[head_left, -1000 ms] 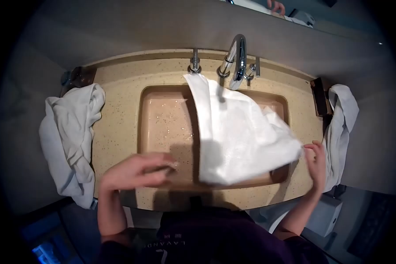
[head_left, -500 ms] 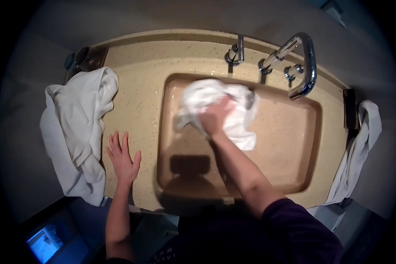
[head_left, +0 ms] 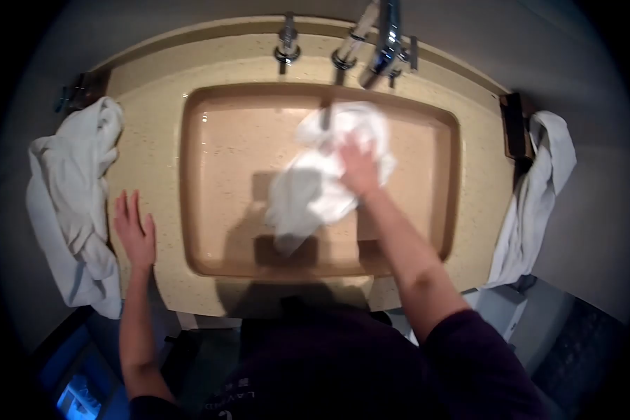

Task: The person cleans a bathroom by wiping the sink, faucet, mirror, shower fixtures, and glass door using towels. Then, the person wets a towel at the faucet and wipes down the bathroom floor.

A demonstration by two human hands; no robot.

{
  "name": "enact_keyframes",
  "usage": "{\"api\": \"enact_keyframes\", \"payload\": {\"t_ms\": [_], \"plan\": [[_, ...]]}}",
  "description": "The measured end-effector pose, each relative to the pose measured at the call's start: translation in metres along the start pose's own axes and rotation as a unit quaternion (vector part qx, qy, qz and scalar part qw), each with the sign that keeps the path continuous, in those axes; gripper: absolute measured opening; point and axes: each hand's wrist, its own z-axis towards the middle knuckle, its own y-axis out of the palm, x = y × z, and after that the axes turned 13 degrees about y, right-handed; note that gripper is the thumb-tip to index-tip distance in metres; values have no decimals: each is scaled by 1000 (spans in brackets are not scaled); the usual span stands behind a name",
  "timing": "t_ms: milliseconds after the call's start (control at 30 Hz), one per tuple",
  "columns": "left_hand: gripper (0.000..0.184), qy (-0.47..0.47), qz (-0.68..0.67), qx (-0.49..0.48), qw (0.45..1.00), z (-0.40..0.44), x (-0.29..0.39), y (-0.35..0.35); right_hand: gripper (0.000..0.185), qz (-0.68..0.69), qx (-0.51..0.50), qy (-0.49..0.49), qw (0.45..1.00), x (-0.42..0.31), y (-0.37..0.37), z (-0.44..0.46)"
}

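Observation:
My right hand point(head_left: 361, 168) presses on a crumpled white cloth point(head_left: 311, 185) inside the tan speckled sink point(head_left: 224, 140). The hand is slightly blurred; its fingers bear down on the cloth's upper right part. A tail of the fabric trails toward the basin's near left. Flat on the cream countertop point(head_left: 150, 147), left of the basin, rests my left hand point(head_left: 136, 236), empty with fingers apart. Just beyond it on the left lies a bunched white towel point(head_left: 77, 189), near the fingertips.
A chrome faucet point(head_left: 388, 42) arches over the sink's back rim, with a lever handle point(head_left: 287, 47) to its left. At the right end stand a dark box point(head_left: 516, 126) and another white towel point(head_left: 532, 203) hanging over the edge. Small dark items sit at the back left.
My right hand has swept the cloth rightward across the basin, and the cloth has stretched toward the near left. The camera view has shifted. My left hand stays on the countertop.

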Motion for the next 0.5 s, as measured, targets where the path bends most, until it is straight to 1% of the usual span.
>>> {"api": "enact_keyframes", "payload": {"t_ms": [33,67,100,133,167,233,300,367,433,500], "plan": [[50,7,11,2,1000,-1,1,0,76,43,27,100,994,45,4,6],[50,10,-1,0,1000,-1,0,1,78,44,2,192,980,88,4,6],[49,16,4,6,1000,-1,-2,1,74,56,14,214,975,134,12,-6],[48,19,10,12,1000,-1,-1,1,69,184,-44,162,969,157,-2,-23],[48,17,-2,7,1000,0,3,-1,69,174,-50,166,969,156,4,-37],[47,19,6,8,1000,3,7,-4,69,101,16,193,976,138,35,-75],[47,21,-5,8,1000,5,2,-4,68,34,-50,230,971,109,50,-119],[47,12,0,12,1000,3,1,-2,68,101,-225,149,958,77,15,-153],[48,4,-9,9,1000,5,3,-5,69,58,-393,117,910,38,-7,-160],[49,-16,3,9,1000,4,3,-4,66,66,-367,21,928,-18,-28,-140]]}}
